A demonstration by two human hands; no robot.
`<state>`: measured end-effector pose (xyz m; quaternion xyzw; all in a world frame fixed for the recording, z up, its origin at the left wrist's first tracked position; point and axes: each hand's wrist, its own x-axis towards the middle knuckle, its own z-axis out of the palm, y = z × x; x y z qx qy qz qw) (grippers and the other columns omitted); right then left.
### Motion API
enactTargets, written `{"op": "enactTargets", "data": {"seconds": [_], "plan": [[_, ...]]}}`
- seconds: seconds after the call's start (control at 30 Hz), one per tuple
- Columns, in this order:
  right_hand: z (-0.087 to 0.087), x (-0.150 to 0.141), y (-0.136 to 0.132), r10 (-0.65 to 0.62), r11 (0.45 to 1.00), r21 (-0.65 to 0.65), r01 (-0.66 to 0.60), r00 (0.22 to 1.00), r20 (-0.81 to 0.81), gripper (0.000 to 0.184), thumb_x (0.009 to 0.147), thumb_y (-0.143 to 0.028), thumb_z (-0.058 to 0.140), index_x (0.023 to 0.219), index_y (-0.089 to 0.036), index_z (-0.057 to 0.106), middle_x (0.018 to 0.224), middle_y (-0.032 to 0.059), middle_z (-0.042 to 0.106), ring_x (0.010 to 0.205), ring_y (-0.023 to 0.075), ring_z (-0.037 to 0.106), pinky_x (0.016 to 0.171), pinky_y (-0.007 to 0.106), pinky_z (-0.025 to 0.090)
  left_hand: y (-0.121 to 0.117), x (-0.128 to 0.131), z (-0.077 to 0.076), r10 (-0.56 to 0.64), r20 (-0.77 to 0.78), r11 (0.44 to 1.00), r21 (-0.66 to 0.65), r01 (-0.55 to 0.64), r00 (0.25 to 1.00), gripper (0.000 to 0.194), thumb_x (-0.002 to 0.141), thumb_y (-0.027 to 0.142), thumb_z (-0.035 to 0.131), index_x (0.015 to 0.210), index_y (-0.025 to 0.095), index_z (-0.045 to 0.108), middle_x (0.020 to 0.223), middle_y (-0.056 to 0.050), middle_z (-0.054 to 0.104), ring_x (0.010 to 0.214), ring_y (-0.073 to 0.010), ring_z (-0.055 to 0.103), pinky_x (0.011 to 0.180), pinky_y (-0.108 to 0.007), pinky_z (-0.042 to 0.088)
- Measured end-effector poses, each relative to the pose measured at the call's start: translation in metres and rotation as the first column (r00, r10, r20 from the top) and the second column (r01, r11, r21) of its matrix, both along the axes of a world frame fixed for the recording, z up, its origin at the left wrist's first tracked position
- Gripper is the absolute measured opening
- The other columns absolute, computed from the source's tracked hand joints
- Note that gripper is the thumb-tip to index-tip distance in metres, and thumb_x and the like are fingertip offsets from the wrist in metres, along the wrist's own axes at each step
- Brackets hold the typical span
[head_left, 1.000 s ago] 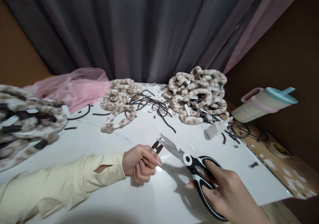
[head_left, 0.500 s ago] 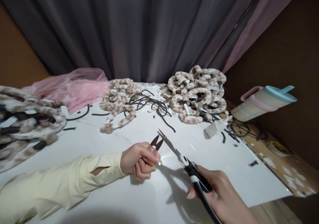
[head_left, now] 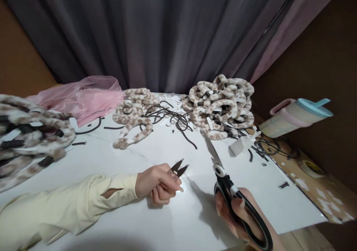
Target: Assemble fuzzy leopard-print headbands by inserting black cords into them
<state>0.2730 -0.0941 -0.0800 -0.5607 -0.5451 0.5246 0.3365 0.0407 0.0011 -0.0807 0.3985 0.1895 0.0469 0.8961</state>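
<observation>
My left hand (head_left: 157,184) rests on the white table (head_left: 117,214), fingers curled around small thread snips (head_left: 178,167) whose two dark blades poke out to the right. My right hand (head_left: 240,217) grips the black-and-white handles of large scissors (head_left: 223,176), fingers through the loops. The scissor blades are closed and point up and away toward the far pile of furry leopard-print headbands (head_left: 220,106). The two tools are apart, not touching.
Another furry headband heap (head_left: 134,111) lies mid-table with dark bare bands (head_left: 167,117) beside it. More headbands (head_left: 28,139) sit at the left, a pink plastic bag (head_left: 80,96) behind. A pink jug with blue lid (head_left: 295,117) and tape roll (head_left: 311,167) stand right.
The large scissors drew away from the snips, closed their blades and swung upright to the right. My left hand stayed put with the snips.
</observation>
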Motion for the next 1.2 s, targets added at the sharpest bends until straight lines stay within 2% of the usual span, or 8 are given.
{"op": "enactTargets", "data": {"seconds": [0.07, 0.17, 0.33, 0.6, 0.93, 1.0, 1.07, 1.2], "plan": [[0.002, 0.002, 0.000, 0.012, 0.997, 0.073, -0.015, 0.999, 0.041, 0.063, 0.072, -0.077, 0.038, 0.069, -0.015, 0.054, 0.048, -0.0016, 0.042, 0.039, 0.0077, 0.030, 0.036, 0.021, 0.025, 0.004, -0.001, -0.004, 0.011, 0.025, 1.000, -0.018, -0.010, 1.000, 0.047, 0.064, 0.026, 0.063, 0.045, 0.021, 0.020, 0.035, 0.010, 0.017, 0.029, -0.0011, 0.011, 0.031, -0.017, 0.005], [0.003, 0.001, 0.000, -0.002, 0.981, 0.186, -0.049, 0.964, 0.266, 0.044, 0.072, -0.060, 0.054, 0.068, -0.017, 0.048, 0.057, -0.0018, 0.042, 0.051, 0.0100, 0.035, 0.043, 0.021, 0.031, 0.009, -0.002, -0.007, 0.012, 0.060, 0.998, -0.064, -0.009, 0.998, 0.044, 0.064, 0.024, 0.060, 0.045, 0.020, 0.021, 0.035, 0.009, 0.017, 0.029, -0.0017, 0.011, 0.031, -0.016, 0.006], [-0.002, -0.011, 0.001, -0.051, 0.942, 0.305, -0.136, 0.843, 0.535, 0.034, 0.070, -0.029, 0.061, 0.063, -0.021, 0.030, 0.054, -0.0073, 0.031, 0.048, 0.0073, 0.025, 0.041, 0.018, 0.027, 0.009, -0.002, -0.006, -0.028, 0.101, 0.994, -0.104, 0.039, 0.994, 0.041, 0.065, 0.020, 0.055, 0.044, 0.020, 0.020, 0.034, 0.009, 0.016, 0.028, -0.0025, 0.011, 0.030, -0.015, 0.008], [-0.005, -0.012, 0.004, -0.137, 0.879, 0.432, -0.200, 0.763, 0.632, 0.035, 0.072, -0.026, 0.058, 0.065, -0.024, 0.024, 0.054, -0.0082, 0.027, 0.048, 0.0083, 0.022, 0.040, 0.020, 0.027, 0.008, -0.002, -0.006, -0.078, 0.092, 0.988, -0.128, 0.089, 0.993, 0.038, 0.067, 0.018, 0.052, 0.045, 0.020, 0.021, 0.035, 0.008, 0.016, 0.028, -0.0035, 0.012, 0.031, -0.015, 0.007], [-0.008, 0.003, 0.000, -0.167, 0.792, 0.507, -0.341, 0.678, 0.716, 0.020, 0.073, -0.019, 0.052, 0.067, -0.024, 0.033, 0.051, -0.0085, 0.027, 0.041, 0.0090, 0.022, 0.038, 0.023, 0.024, 0.008, -0.001, -0.007, -0.101, 0.054, 0.988, -0.113, 0.107, 0.993, 0.041, 0.068, 0.019, 0.053, 0.044, 0.021, 0.020, 0.034, 0.008, 0.015, 0.028, -0.0034, 0.011, 0.030, -0.016, 0.006], [-0.005, 0.000, 0.000, -0.137, 0.806, 0.492, -0.328, 0.706, 0.695, 0.022, 0.072, -0.020, 0.052, 0.064, -0.024, 0.032, 0.050, -0.0084, 0.028, 0.041, 0.0087, 0.023, 0.038, 0.023, 0.024, 0.007, -0.001, -0.007, -0.102, 0.060, 0.986, -0.127, 0.109, 0.993, 0.040, 0.068, 0.018, 0.053, 0.045, 0.021, 0.020, 0.034, 0.008, 0.015, 0.027, -0.0032, 0.011, 0.030, -0.016, 0.007], [0.000, -0.005, 0.000, -0.062, 0.863, 0.419, -0.283, 0.764, 0.642, 0.021, 0.073, -0.020, 0.051, 0.062, -0.023, 0.033, 0.048, -0.0070, 0.035, 0.040, 0.0085, 0.028, 0.039, 0.022, 0.026, 0.007, -0.001, -0.005, -0.106, 0.078, 0.983, -0.143, 0.117, 0.991, 0.039, 0.068, 0.017, 0.052, 0.045, 0.020, 0.020, 0.034, 0.008, 0.015, 0.027, -0.0032, 0.011, 0.031, -0.016, 0.006], [0.012, -0.017, -0.001, 0.170, 0.967, 0.107, -0.232, 0.897, 0.408, 0.019, 0.079, -0.027, 0.045, 0.061, -0.020, 0.047, 0.052, -0.0004, 0.057, 0.045, 0.0109, 0.047, 0.044, 0.020, 0.033, 0.005, -0.003, -0.001, -0.100, 0.116, 0.983, -0.141, 0.116, 0.988, 0.037, 0.067, 0.015, 0.050, 0.044, 0.020, 0.022, 0.034, 0.008, 0.016, 0.027, -0.0030, 0.010, 0.032, -0.017, 0.005]]}}
